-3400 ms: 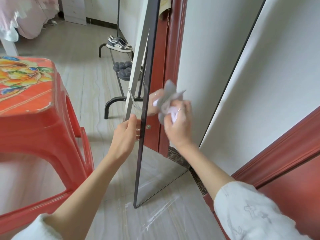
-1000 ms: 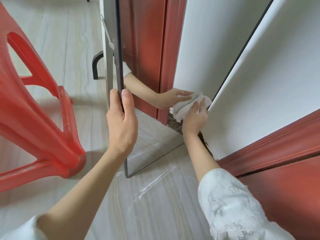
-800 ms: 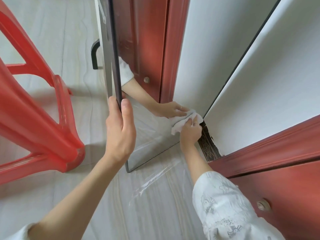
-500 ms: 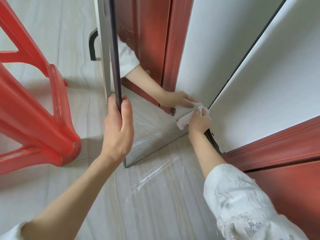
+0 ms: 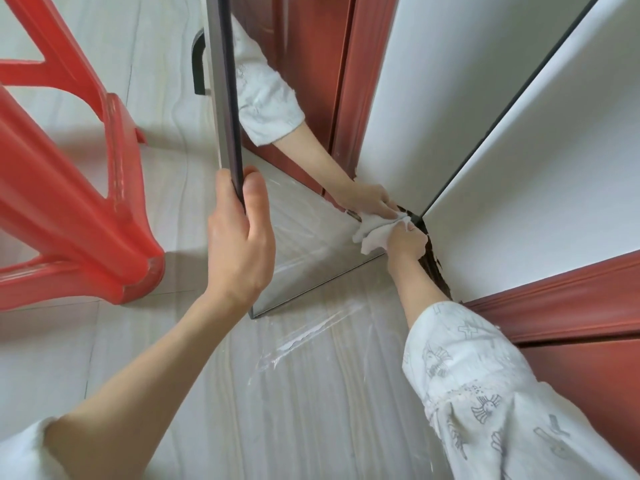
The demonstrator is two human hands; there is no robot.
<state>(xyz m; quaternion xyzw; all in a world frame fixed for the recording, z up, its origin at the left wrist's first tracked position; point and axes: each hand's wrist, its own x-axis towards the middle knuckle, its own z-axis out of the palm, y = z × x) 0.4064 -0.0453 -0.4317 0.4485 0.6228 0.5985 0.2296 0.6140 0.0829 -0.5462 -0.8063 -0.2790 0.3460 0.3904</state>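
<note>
Low on the mirror (image 5: 304, 237), right hand (image 5: 407, 242) around cloth (image 5: 375, 233)

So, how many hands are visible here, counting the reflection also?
3. The left hand grips the mirror at its edge; the right hand presses a cloth low on it; that hand's reflection shows just above the cloth.

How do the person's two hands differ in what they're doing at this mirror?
The left hand grips the dark side edge of the mirror; the right hand presses a crumpled white cloth against its glass. The left hand sits higher; the right hand is low, near the bottom corner. Both work on the same mirror.
</note>
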